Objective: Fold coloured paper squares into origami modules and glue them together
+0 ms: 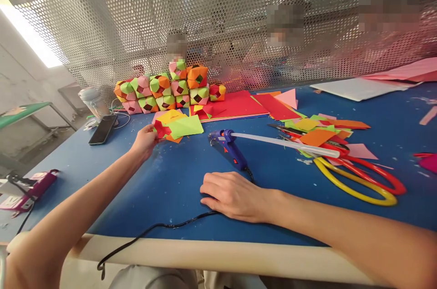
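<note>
My left hand (pixel 145 142) reaches out to the left, thumb and fingers closed on a small red folded paper piece (pixel 161 129). Right behind that piece lie a lime-green paper sheet (pixel 187 126) and yellow-orange paper (pixel 170 116). My right hand (pixel 228 193) rests on the table, fingers loosely bent, thumb a little apart, nothing visible in it. The black cord (pixel 160 225) passes beneath this hand. Just beyond it lies a blue hot glue gun (pixel 232 148) on its side, a long white glue stick (pixel 287 143) sticking out of its back.
Stacked folded paper balls (pixel 165 86) stand at the back before a perforated metal screen (pixel 143 20). Red paper sheets (pixel 235 103) lie beside them. To the right are paper scraps (pixel 319 136) and scissors with red and yellow handles (pixel 355 189); to the left, a phone (pixel 103 129), cup (pixel 94 101) and power strip (pixel 30 191).
</note>
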Demonstrator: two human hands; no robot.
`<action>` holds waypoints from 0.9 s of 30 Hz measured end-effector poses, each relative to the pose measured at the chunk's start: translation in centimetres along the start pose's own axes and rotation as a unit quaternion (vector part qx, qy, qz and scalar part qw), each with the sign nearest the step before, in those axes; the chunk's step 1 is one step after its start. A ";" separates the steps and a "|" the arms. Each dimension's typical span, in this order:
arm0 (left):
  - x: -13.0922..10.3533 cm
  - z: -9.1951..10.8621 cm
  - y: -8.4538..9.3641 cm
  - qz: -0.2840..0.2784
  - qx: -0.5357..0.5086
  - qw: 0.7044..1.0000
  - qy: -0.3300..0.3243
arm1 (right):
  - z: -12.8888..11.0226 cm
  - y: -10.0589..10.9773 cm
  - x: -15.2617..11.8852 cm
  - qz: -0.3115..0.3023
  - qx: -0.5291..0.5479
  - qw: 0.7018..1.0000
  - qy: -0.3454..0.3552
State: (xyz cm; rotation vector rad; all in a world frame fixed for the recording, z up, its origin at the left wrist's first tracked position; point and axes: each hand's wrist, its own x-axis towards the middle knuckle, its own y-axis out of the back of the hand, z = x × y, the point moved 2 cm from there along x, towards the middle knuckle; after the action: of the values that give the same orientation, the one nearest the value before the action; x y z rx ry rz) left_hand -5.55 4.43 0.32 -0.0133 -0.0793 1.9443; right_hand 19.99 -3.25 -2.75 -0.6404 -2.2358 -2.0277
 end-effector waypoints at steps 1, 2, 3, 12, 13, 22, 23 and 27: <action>0.5 0.3 0.3 0.018 0.005 1.000 -0.013 | 0.0 0.0 0.0 0.000 0.000 1.000 0.001; 0.9 0.6 0.6 0.035 0.011 0.999 -0.026 | 0.0 0.0 0.0 -0.001 0.000 1.000 0.001; 1.3 0.8 0.9 0.050 0.016 0.998 -0.038 | 0.0 0.0 0.0 -0.002 -0.001 1.000 0.000; 1.9 0.0 3.0 0.080 0.061 0.994 -0.035 | 0.2 -0.2 0.0 -0.016 0.000 1.000 0.001; 1.9 -0.1 2.9 0.076 0.061 0.995 -0.030 | 0.2 -0.1 0.0 -0.018 0.001 1.000 0.000; -1.0 -0.2 -1.1 -0.054 0.055 0.997 0.024 | 0.1 0.2 0.1 -0.026 -0.004 1.000 -0.009; -1.3 -0.2 -1.6 -0.067 0.057 0.996 0.029 | 0.1 0.2 0.1 -0.025 -0.005 1.000 -0.009; -1.5 -0.3 -3.6 -0.101 0.069 0.991 0.048 | 0.1 0.1 0.1 -0.020 -0.007 1.000 -0.007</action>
State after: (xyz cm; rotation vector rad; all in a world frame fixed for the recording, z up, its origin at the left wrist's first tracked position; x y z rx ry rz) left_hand -1.66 4.35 0.17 -0.0080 0.1139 1.7402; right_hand 19.99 -3.10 -2.61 -0.6192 -2.2614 -2.0661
